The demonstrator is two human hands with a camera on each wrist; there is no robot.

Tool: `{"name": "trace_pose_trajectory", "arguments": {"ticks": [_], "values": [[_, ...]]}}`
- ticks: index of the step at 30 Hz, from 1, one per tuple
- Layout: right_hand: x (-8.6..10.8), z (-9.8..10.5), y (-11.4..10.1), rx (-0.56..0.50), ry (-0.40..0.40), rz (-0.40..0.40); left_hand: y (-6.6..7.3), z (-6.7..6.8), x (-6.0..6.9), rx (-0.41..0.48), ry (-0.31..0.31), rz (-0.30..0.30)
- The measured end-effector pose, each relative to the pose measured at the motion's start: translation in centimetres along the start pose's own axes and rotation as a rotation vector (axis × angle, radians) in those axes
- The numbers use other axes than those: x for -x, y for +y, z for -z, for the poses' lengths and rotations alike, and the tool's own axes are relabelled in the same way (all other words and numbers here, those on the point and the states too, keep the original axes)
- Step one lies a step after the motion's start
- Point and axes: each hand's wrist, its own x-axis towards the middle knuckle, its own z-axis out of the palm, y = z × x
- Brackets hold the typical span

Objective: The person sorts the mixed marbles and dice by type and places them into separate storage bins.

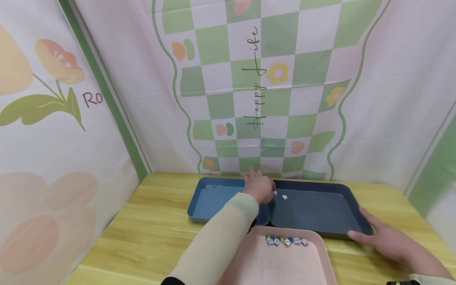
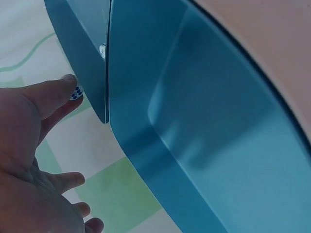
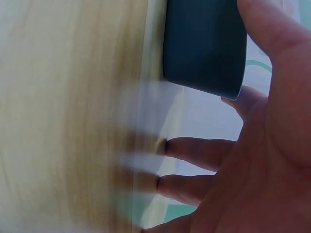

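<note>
My left hand (image 1: pixel 261 189) is over the seam between the blue tray (image 1: pixel 210 218) and the dark navy tray (image 1: pixel 317 209). Its thumb and index finger pinch a white die with blue dots (image 2: pixel 76 93), while the other fingers stick out. Another white die (image 1: pixel 284 197) lies inside the navy tray, near its left end. At that tray's front right corner, my right hand (image 1: pixel 386 239) rests with thumb and index finger spread against the outside. Its remaining fingers (image 3: pixel 201 153) extend past the corner, holding nothing.
In front stands a pink tray (image 1: pixel 322 253) with several white dice (image 1: pixel 287 242) and small coloured pieces along its far side. Two small pieces, one green (image 1: pixel 214 185), lie in the blue tray's far left corner. A patterned curtain (image 1: pixel 246 99) hangs behind the wooden table (image 1: pixel 142 233).
</note>
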Motion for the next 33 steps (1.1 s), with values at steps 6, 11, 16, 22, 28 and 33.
{"name": "trace_pose_trajectory", "arguments": {"ticks": [6, 11, 16, 22, 28, 33], "values": [[-0.1, -0.1, 0.1, 0.003, -0.011, -0.011, 0.2, -0.1, -0.4, 0.007, 0.007, 0.001], [-0.1, -0.1, 0.1, 0.005, -0.010, -0.014, 0.4, -0.3, -0.6, 0.013, 0.000, 0.008], [-0.1, 0.0, 0.0, 0.008, -0.011, -0.021, 0.7, -0.3, -0.8, -0.006, 0.018, 0.008], [0.0, 0.0, -0.2, 0.004, -0.007, -0.017, 0.6, -0.1, -0.8, 0.026, 0.042, 0.034], [-0.1, 0.0, -0.2, 0.005, -0.008, -0.018, 0.0, -0.4, -1.0, 0.032, 0.041, 0.044], [-0.1, 0.0, 0.0, 0.014, -0.013, -0.017, -0.4, -0.9, -1.3, 0.020, 0.047, 0.048]]}}
